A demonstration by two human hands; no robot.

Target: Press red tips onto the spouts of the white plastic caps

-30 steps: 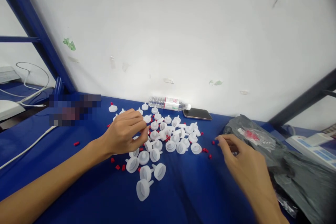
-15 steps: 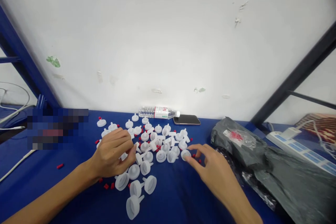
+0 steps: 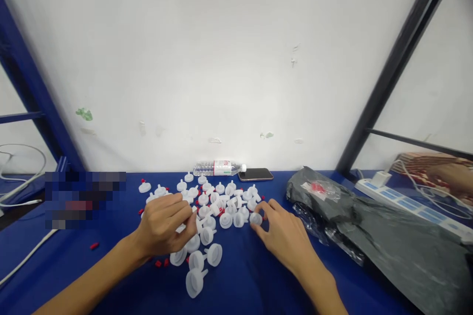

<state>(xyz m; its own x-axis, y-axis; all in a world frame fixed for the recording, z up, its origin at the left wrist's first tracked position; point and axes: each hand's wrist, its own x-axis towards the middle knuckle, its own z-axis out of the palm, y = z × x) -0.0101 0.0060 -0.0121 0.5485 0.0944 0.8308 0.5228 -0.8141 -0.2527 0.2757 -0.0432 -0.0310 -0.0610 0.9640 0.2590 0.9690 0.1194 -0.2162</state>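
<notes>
White plastic caps with narrow spouts (image 3: 225,220) lie in a loose pile on the blue table (image 3: 236,275), with small red pieces (image 3: 158,263) among them. My left hand (image 3: 168,224) is closed over the left part of the pile, thumb against the curled fingers; what it holds, if anything, is hidden. At the pile's right edge, my right hand (image 3: 277,226) has its thumb and forefinger around a white cap (image 3: 255,219) on the table, fingers apart. Whether they touch it is unclear.
Behind the pile lie a plastic bottle (image 3: 221,168) and a phone (image 3: 255,174). To the right are a grey plastic bag (image 3: 399,236) and a power strip (image 3: 410,204). One red piece (image 3: 94,245) sits apart at left.
The view has shifted, with more of the wall showing. My right hand's thumb and forefinger have come closer around the white cap. My left hand remains closed over the pile.
</notes>
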